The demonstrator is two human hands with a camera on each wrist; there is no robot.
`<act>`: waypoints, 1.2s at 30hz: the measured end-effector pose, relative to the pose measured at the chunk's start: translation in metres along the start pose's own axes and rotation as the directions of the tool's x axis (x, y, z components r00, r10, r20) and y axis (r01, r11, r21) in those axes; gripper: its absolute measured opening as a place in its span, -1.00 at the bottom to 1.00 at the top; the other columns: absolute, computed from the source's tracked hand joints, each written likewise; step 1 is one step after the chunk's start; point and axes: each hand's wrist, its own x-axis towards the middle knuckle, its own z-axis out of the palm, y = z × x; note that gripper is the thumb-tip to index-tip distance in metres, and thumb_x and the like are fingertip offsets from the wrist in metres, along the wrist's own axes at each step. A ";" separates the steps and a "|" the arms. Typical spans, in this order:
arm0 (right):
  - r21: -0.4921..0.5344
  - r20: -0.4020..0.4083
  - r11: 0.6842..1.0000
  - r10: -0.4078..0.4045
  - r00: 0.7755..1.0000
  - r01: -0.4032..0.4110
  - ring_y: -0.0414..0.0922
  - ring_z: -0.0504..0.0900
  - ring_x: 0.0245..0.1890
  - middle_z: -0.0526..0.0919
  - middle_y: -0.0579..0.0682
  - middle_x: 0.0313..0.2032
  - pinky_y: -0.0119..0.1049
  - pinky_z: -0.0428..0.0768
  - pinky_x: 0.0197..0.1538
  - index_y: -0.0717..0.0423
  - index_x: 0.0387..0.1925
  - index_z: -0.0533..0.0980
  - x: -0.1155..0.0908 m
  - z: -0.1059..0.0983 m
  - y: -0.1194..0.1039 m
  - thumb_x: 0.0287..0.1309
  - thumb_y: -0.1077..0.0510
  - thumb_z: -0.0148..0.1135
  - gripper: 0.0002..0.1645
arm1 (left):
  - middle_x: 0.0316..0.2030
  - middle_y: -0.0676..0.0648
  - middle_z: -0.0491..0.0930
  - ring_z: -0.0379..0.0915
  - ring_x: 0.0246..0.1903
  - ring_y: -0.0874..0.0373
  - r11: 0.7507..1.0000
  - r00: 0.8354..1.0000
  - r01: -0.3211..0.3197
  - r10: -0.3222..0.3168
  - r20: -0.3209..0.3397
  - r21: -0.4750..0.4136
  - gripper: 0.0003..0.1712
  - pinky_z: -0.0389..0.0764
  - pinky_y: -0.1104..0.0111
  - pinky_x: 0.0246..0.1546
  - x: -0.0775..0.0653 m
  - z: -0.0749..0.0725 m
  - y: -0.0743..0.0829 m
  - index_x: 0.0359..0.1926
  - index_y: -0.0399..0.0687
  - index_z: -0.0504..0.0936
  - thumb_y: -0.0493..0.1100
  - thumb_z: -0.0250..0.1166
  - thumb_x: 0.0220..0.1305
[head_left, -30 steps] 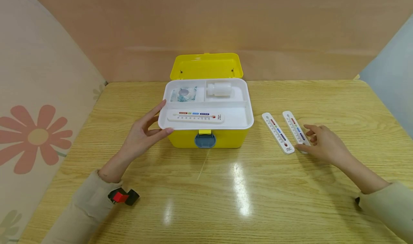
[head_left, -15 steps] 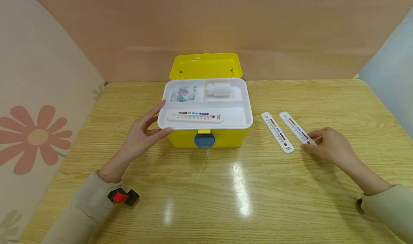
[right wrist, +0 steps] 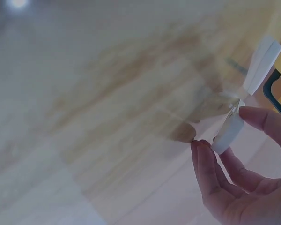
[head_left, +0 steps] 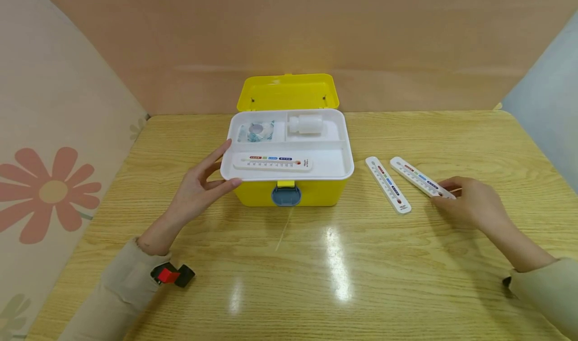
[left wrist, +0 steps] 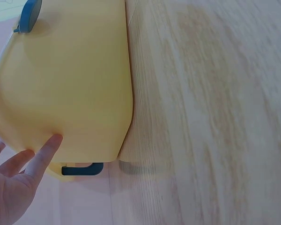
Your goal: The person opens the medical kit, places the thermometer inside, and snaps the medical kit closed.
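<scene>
A yellow box (head_left: 311, 194) with a raised lid holds a white divided tray (head_left: 331, 168). My left hand (head_left: 198, 183) rests on the tray's front left corner. Its thumb lies at the front rim, and its fingers touch the box's side in the left wrist view. My right hand (head_left: 474, 200) pinches the near end of a white thermometer (head_left: 420, 178) between thumb and fingers; this end (right wrist: 229, 131) also shows in the right wrist view. A second thermometer (head_left: 388, 185) lies on the table between box and right hand. A third thermometer (head_left: 273, 164) lies in the tray's front compartment.
In the tray's back compartments are a clear packet with a ring-shaped item (head_left: 256, 130) and a white bottle (head_left: 306, 124) on its side. The open lid (head_left: 288, 93) leans back near the wall. All stands on a wooden table (head_left: 289, 281).
My right hand has moved right and taken hold of the right thermometer. That thermometer has swung round, its near end going right. The left hand stays put.
</scene>
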 end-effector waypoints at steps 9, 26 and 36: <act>0.049 -0.049 0.999 0.006 0.999 -0.004 0.23 0.56 -0.21 0.58 0.44 -0.13 -0.33 0.39 -0.42 0.35 0.07 0.46 -0.002 -0.002 0.002 0.20 -0.12 0.22 -0.35 | 0.45 0.01 0.09 0.27 0.21 -0.04 1.000 1.000 -0.003 0.003 0.000 0.002 -0.11 0.64 0.44 -0.09 0.000 0.000 -0.001 0.48 0.15 0.13 -0.35 0.30 0.21; 0.128 -0.176 0.991 -0.015 0.984 0.038 -0.25 0.38 -0.47 0.58 0.41 -0.13 -0.39 0.31 -0.55 0.29 0.11 0.50 -0.002 -0.003 0.001 0.19 -0.06 0.25 -0.40 | 0.46 0.02 0.06 0.25 0.22 -0.03 1.000 1.000 -0.002 0.002 0.003 -0.007 -0.11 0.63 0.45 -0.08 0.000 0.000 0.001 0.48 0.14 0.13 -0.36 0.30 0.21; 0.181 -0.198 0.984 0.031 0.980 0.005 -0.42 0.33 -0.54 0.59 0.40 -0.09 -0.40 0.34 -0.60 0.27 0.13 0.50 -0.002 -0.006 -0.003 0.18 -0.15 0.26 -0.33 | 0.46 0.02 0.05 0.23 0.24 -0.05 1.000 1.000 0.001 0.000 0.006 -0.011 -0.11 0.63 0.44 -0.08 0.000 0.000 0.000 0.48 0.14 0.12 -0.35 0.30 0.21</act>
